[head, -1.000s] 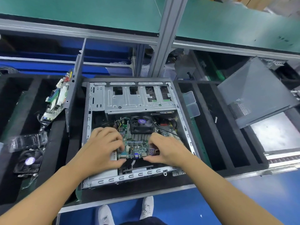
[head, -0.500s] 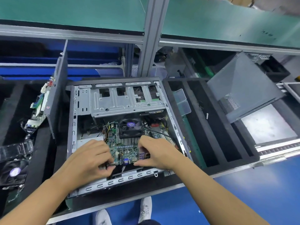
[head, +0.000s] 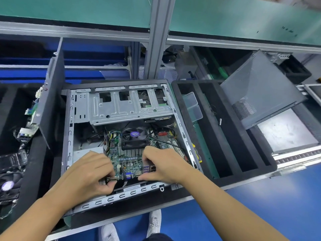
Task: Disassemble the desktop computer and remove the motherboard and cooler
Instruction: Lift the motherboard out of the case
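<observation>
The green motherboard (head: 129,160), black fan cooler (head: 135,138) attached, is gripped at its port edge by the left hand (head: 90,173) and right hand (head: 165,164); a level lift out of the grey metal case (head: 121,194) seems called for next.

Logged grey aluminium post (head: 159,37), upright at bench back. Flanked left and right of post by green-matted shelf (head: 78,9). Backed lower left of post by blue bins (head: 97,56). Fronted lower right of post by black foam tray (head: 246,174). Floored below post in blue floor (head: 260,202).

Computer case (head: 111,110): bare grey sheet metal, dull sheen. Motherboard (head: 128,159): green board, shiny metal ports. Cooler (head: 134,138): black plastic fan over bright metal fins. Side panel (head: 257,91): matt grey perforated metal. Tray (head: 215,136): matt black foam
</observation>
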